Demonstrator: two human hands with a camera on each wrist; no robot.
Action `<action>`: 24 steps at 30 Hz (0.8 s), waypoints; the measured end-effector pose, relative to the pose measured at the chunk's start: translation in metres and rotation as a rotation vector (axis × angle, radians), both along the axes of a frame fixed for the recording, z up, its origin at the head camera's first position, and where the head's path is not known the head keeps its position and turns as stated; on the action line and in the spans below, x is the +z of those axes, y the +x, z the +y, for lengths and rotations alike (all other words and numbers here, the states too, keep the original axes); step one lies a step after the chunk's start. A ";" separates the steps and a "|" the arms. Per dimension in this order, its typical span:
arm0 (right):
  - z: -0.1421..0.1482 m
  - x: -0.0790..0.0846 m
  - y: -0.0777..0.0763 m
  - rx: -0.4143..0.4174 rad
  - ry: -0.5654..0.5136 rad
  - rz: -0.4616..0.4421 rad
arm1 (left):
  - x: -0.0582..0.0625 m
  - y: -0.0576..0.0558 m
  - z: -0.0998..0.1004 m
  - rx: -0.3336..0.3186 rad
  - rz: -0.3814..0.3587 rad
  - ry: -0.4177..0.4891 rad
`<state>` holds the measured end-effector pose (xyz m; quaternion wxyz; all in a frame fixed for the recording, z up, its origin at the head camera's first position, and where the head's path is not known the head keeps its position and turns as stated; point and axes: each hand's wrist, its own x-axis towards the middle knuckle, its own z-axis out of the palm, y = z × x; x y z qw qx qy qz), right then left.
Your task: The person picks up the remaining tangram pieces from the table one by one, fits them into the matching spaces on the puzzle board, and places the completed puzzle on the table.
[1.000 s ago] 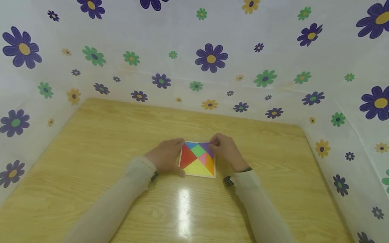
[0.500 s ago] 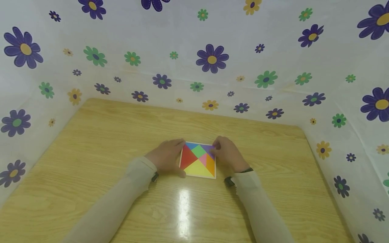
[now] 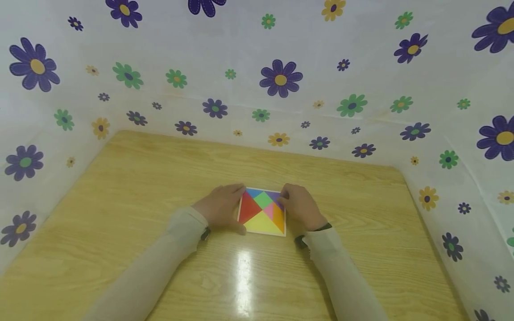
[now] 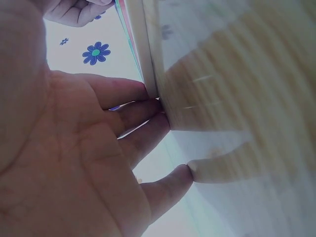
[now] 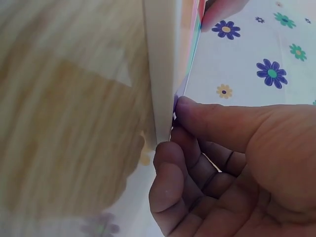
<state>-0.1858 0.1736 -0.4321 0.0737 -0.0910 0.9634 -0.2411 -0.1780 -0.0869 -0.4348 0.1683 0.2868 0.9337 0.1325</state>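
Note:
A square tangram puzzle [image 3: 262,223], bright pieces in a white tray, lies flat on the table. My left hand [image 3: 218,207] rests along its left edge, thumb near the front left corner; in the left wrist view its fairly straight fingers [image 4: 143,131] touch the tray's side [image 4: 140,39] and the tabletop. At the far right corner, my right hand [image 3: 303,207] pinches the edge by the purple piece [image 3: 274,195]. Seen from the right wrist, the thumb [image 5: 212,121] lies at the purple piece, while curled fingers [image 5: 170,182] meet the corner of the tray wall [image 5: 163,64].
The glossy wood-grain table [image 3: 168,160] extends around the puzzle, with a bright light reflection in front. A white cloth with printed flowers [image 3: 241,53] rises behind the table and along both sides.
My right hand has shifted slightly toward me and right at the purple corner, its fingers drawing back off the piece toward the tray edge. The left hand has stayed in place.

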 end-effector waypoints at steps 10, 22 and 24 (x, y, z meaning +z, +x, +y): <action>0.002 -0.003 -0.003 0.002 -0.031 -0.018 | 0.004 0.000 0.000 -0.002 -0.011 0.001; 0.026 0.018 0.001 -0.077 -0.183 0.039 | 0.004 -0.008 -0.002 0.029 -0.013 0.011; 0.034 0.025 0.005 -0.084 -0.190 0.131 | 0.003 -0.012 -0.006 0.040 0.003 0.034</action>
